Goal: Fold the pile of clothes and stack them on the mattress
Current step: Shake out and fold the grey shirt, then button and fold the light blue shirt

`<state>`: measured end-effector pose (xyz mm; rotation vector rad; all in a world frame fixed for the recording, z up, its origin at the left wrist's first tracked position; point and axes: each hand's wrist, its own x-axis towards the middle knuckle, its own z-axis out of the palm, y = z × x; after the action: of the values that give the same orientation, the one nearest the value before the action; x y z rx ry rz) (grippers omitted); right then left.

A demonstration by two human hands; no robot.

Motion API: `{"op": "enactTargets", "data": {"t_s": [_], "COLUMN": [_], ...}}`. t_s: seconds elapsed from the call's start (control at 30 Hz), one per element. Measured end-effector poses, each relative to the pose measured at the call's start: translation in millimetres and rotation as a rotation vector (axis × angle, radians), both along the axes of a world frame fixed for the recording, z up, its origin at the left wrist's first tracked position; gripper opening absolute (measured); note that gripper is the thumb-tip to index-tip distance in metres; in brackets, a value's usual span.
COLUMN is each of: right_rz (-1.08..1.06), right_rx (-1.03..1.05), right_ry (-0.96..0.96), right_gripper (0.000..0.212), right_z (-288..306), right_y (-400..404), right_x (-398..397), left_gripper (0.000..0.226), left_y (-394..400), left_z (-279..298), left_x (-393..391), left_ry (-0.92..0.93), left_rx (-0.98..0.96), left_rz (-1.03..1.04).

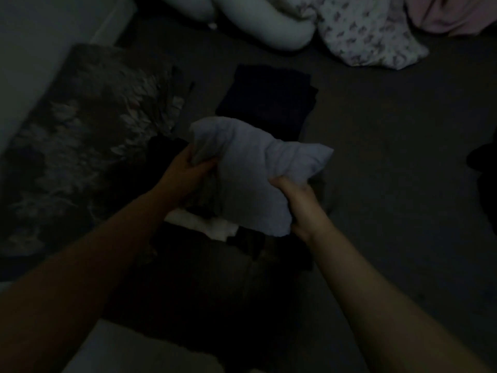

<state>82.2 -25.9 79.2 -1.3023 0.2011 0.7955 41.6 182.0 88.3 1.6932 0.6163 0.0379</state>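
A dim room seen from above, looking down at a dark grey mattress that fills most of the view. A pale wall runs along its left edge.

Two bare hands hold one white garment up over the middle of the mattress. The left hand grips its left end, fingers curled into the cloth. The right hand grips its lower right edge the same way.

One folded dark garment lies flat just beyond it. Under the hands sits one pile of dark clothes, with a pale piece showing; the arms hide part of it.

At the left edge lies one leaf-patterned cushion. Along the far edge are one long white pillow, one patterned white cloth and one pink cloth.
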Motion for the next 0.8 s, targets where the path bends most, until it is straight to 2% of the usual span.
{"op": "enactTargets", "data": {"t_s": [0.07, 0.13, 0.2, 0.27, 0.3, 0.37, 0.47, 0.5, 0.57, 0.6, 0.63, 0.67, 0.73, 0.8], "right_rz": [0.058, 0.072, 0.068, 0.042, 0.022, 0.000, -0.087, -0.110, -0.128, -0.126, -0.114, -0.087, -0.022, 0.052], "right_rx": [0.023, 0.002, -0.082, -0.259, -0.362, -0.505, -0.580, -0.628, -0.722, -0.756, -0.781, -0.812, -0.881, -0.878], "right_ry": [0.002, 0.041, 0.078, 0.106, 0.086, -0.002, -0.213, -0.306, -0.470, -0.516, -0.547, -0.566, -0.626, -0.674], "right_gripper": [0.040, 0.043, 0.045, 0.046, 0.046, 0.043, 0.039, 0.042, 0.052, 0.057, 0.065, 0.073, 0.077, 0.068], "right_z": [-6.8, -22.6, -48.6, -74.8, -87.2, -107.8, -119.1, -118.2, -112.0, -107.4, -104.1, -102.2, -102.3, -106.6], "right_y": [54.3, 94.7, 120.9, 131.0, 131.8, 129.8, 128.7, 128.4, 129.4, 130.4, 130.9, 131.4, 129.4, 121.2], "right_x": [6.3, 11.7, 12.0, 1.0, -7.0, -21.7, -35.4, -36.7, -39.6, -42.6, -46.2, -50.1, -58.7, -64.1], "left_gripper": [0.051, 0.050, 0.072, 0.094, 0.094, 0.078, 0.055, 0.054, 0.056, 0.053, 0.049, 0.051, 0.072, 0.080], "left_y": [54.9, 96.0, 124.7, 140.1, 140.5, 136.5, 128.2, 127.9, 117.8, 109.7, 100.1, 88.2, 69.3, 64.2], "left_z": [-7.3, -22.2, -42.4, -71.1, -83.8, -109.0, -120.6, -118.6, -105.7, -99.7, -97.3, -97.6, -111.2, -127.9], "left_x": [1.5, 1.4, -2.4, -11.6, -16.5, -23.5, -28.4, -29.2, -24.0, -19.7, -15.5, -13.0, -15.6, -15.1], "left_ry": [-0.004, 0.039, 0.141, 0.245, 0.283, 0.273, 0.187, 0.164, 0.122, 0.082, 0.031, 0.006, 0.138, 0.305], "left_rx": [0.038, 0.070, 0.175, 0.253, 0.265, 0.293, 0.404, 0.498, 0.830, 0.989, 1.070, 1.097, 1.028, 0.915], "left_rz": [0.057, 0.094, 0.051, 0.006, -0.006, -0.016, 0.060, 0.095, 0.106, 0.074, -0.023, -0.205, -0.623, -0.746]}}
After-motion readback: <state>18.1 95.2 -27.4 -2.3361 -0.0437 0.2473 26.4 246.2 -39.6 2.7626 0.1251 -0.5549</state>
